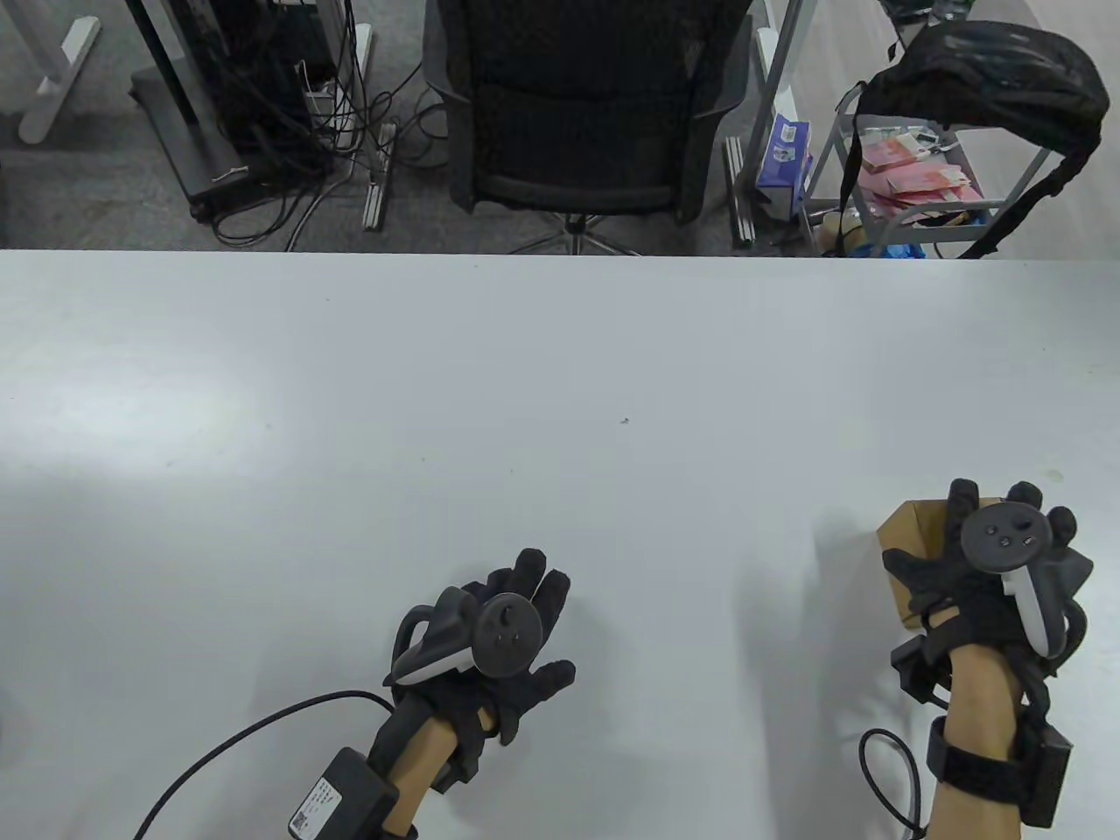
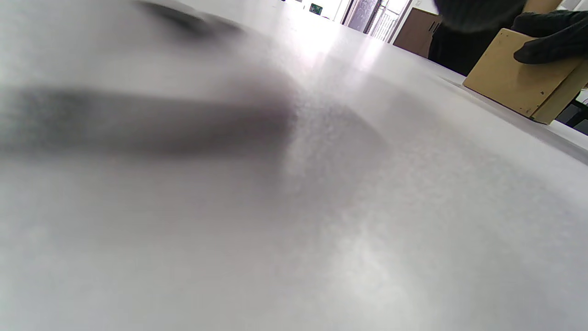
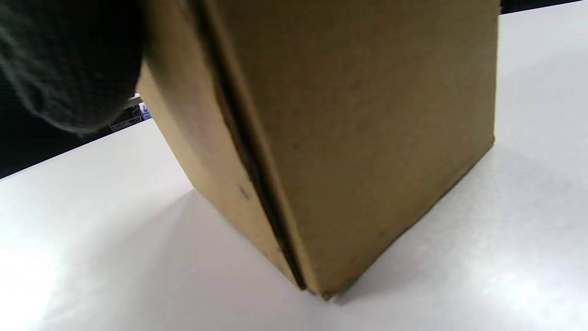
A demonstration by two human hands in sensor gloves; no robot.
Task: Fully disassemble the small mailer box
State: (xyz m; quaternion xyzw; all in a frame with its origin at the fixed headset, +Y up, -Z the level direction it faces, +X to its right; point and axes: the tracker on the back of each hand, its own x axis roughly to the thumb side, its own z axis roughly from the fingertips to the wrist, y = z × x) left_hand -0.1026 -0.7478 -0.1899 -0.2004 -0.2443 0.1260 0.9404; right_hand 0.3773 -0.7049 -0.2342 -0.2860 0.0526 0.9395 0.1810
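Right hand [image 1: 984, 560] grips mailer box [image 1: 906, 534] on table [image 1: 525, 394] (fingers [image 1: 962, 499] spread over top); left hand [image 1: 503, 626] open, empty.

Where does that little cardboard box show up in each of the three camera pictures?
Table view: the cardboard box sits bottom right, mostly covered by the right hand.
Left wrist view: top right corner, on the table, gloved fingers on it.
Right wrist view: fills the upper middle, very close.
Shared landmark: the white table.
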